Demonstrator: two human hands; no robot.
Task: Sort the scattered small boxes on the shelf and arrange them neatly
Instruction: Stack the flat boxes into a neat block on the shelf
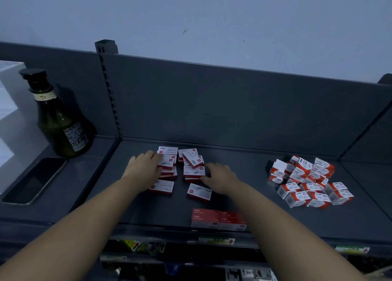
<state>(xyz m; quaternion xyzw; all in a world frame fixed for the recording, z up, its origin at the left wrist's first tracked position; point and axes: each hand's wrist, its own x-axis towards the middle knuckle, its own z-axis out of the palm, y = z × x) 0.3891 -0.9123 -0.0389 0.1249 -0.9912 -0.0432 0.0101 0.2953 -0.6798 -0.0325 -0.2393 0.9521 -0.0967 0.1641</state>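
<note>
On the dark shelf [244, 164], the left hand [146, 168] lay flat over the left pile of small boxes [169, 160]; the right hand [220, 178], fingers curled, gripped the middle pile [192, 171].

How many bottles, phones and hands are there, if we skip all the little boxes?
Bottles: 1, the dark bottle
Phones: 1, the phone
Hands: 2, the left hand and the right hand
Total: 4
</note>
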